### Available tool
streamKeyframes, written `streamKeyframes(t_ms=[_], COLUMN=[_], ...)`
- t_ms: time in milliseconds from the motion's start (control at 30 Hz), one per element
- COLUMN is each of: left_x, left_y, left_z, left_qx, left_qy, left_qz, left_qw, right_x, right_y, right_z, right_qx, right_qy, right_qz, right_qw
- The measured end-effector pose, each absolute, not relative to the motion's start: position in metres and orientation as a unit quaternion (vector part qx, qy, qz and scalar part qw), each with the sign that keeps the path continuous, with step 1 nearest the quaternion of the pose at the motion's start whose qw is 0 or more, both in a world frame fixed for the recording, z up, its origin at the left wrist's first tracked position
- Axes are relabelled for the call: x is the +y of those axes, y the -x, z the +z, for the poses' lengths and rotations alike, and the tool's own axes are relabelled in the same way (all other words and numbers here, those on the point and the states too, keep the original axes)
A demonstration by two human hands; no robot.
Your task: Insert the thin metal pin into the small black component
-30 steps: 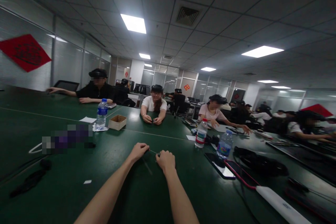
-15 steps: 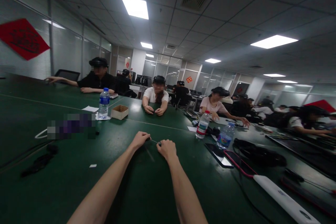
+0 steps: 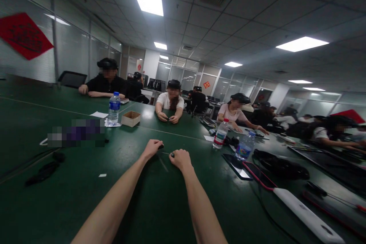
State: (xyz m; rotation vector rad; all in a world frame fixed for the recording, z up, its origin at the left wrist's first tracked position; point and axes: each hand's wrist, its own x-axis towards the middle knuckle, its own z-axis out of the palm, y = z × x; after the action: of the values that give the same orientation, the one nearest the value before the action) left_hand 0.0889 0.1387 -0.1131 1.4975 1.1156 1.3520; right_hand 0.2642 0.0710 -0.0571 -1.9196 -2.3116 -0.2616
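My right hand (image 3: 181, 159) is closed around the dark handle of what looks like a small screwdriver (image 3: 172, 155). Its thin metal shaft points left, toward my left hand (image 3: 153, 148). The fingers of that hand pinch a small dark piece (image 3: 161, 146), too small to make out. The shaft's tip ends just below this piece, with a slight gap showing between them. Both hands are low over the green table (image 3: 128, 194), forearms stretched forward.
An open cardboard box (image 3: 130, 119) and a blue-capped water bottle (image 3: 113, 109) stand at left. To the right are a red-capped bottle (image 3: 221, 134), another bottle (image 3: 245, 146), a phone (image 3: 237, 166) and a white power strip (image 3: 307, 215). A co-worker (image 3: 170, 103) sits opposite.
My left hand has lifted slightly, so its dark piece sits off the shaft's tip. My right hand has shifted a little left. The co-worker at far left has drawn an outstretched arm in.
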Motion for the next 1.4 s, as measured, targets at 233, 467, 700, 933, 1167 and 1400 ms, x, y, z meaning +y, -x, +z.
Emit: streamKeyframes(t_ms=[233, 467, 700, 933, 1167, 1400], left_x=[0.141, 0.143, 0.14, 0.136, 0.136, 0.135], left_y=[-0.089, -0.089, -0.089, -0.09, -0.088, -0.087], left_z=[-0.116, -0.118, -0.114, -0.111, -0.112, -0.109], left_qx=[0.448, 0.463, 0.468, 0.463, 0.461, 0.46], left_qy=[-0.594, -0.621, -0.644, -0.644, -0.634, -0.647], left_qz=[0.543, 0.521, 0.501, 0.506, 0.51, 0.501], left_qw=[0.389, 0.359, 0.338, 0.339, 0.353, 0.344], right_x=[0.075, 0.078, 0.077, 0.073, 0.076, 0.076], right_y=[-0.267, -0.268, -0.268, -0.268, -0.268, -0.267], right_z=[-0.064, -0.068, -0.069, -0.068, -0.068, -0.069], right_qx=[-0.734, -0.727, -0.722, -0.721, -0.721, -0.722], right_qy=[0.671, 0.679, 0.684, 0.684, 0.685, 0.685], right_qz=[-0.071, -0.063, -0.064, -0.071, -0.059, -0.056], right_qw=[0.075, 0.081, 0.082, 0.088, 0.087, 0.083])
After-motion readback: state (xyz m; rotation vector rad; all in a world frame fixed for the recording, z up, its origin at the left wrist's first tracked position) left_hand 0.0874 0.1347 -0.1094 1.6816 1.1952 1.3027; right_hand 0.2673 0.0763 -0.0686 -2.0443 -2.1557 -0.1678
